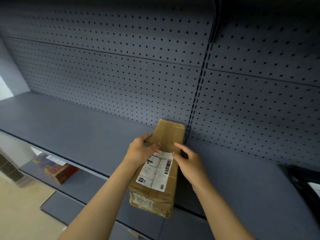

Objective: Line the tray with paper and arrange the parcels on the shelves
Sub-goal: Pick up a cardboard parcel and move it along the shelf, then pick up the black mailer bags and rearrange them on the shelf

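Note:
A long brown cardboard parcel (168,135) with a white shipping label lies lengthwise on the grey shelf (72,135), its far end against the pegboard back. My left hand (141,151) grips its left edge with the thumb on top. My right hand (189,161) rests against its right side, fingers apart, fingertips touching the label's corner. The parcel's near end overhangs the shelf's front edge.
A pegboard back wall (121,75) with a slotted upright (199,94) stands behind the shelf. On a lower shelf at left lies a red and blue box (58,169). A black crate (304,181) sits at the right edge. Beige floor shows at lower left.

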The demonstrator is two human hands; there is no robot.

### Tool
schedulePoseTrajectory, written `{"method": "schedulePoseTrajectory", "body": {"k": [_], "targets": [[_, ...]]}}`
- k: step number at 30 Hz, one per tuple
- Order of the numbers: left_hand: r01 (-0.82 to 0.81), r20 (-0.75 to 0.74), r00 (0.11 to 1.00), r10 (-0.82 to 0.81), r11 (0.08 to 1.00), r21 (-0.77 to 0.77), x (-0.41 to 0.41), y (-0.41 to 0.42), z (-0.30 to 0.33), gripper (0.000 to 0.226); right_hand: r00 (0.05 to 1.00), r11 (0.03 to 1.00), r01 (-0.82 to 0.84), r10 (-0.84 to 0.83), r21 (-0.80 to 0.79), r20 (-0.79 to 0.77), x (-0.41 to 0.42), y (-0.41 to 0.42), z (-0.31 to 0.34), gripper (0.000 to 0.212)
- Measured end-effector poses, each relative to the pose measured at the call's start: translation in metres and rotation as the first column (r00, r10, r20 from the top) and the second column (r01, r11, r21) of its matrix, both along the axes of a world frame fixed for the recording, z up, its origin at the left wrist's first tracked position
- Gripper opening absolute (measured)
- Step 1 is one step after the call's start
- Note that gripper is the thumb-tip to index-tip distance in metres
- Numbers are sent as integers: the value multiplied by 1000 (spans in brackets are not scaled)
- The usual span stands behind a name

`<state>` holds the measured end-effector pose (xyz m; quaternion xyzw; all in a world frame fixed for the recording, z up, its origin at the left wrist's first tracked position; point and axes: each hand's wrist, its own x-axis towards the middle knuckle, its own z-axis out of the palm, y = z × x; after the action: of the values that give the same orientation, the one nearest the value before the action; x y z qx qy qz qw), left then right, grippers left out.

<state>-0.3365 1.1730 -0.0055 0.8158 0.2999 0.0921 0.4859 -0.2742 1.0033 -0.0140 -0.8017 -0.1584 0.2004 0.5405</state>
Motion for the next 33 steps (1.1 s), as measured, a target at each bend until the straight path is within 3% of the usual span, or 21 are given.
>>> {"method": "schedulePoseTrajectory", "body": {"k": [3, 5, 7, 9, 13, 21, 33], "targets": [[38, -96, 995, -9, 951, 306, -2, -2, 4, 70, 1000, 1000, -8, 8, 3, 15, -5, -1, 4, 48], [-8, -9, 1000, 13, 903, 429, -3, -13, 18, 74, 997, 999, 39, -39, -1, 60, -7, -6, 9, 59], [-138, 288, 956, 51, 947, 290, -2, -31, 40, 69, 988, 988, 147, -149, 52, 34, -3, -18, 22, 67], [-187, 515, 848, 127, 980, 66, 0, -53, 67, 55, 977, 967, 211, -212, 142, -6, 4, -37, 39, 64], [-53, 649, 744, 155, 983, -174, 16, -112, 99, 36, 968, 936, 246, -252, 253, -12, 14, -93, 70, 58], [179, 590, 807, 21, 943, -279, 67, -243, 100, 25, 920, 897, 351, -384, 269, 81, 30, -214, 100, 65], [345, 451, 873, -187, 890, -299, 116, -393, 70, 41, 833, 833, 517, -542, 199, 108, 60, -376, 85, 50]]}}
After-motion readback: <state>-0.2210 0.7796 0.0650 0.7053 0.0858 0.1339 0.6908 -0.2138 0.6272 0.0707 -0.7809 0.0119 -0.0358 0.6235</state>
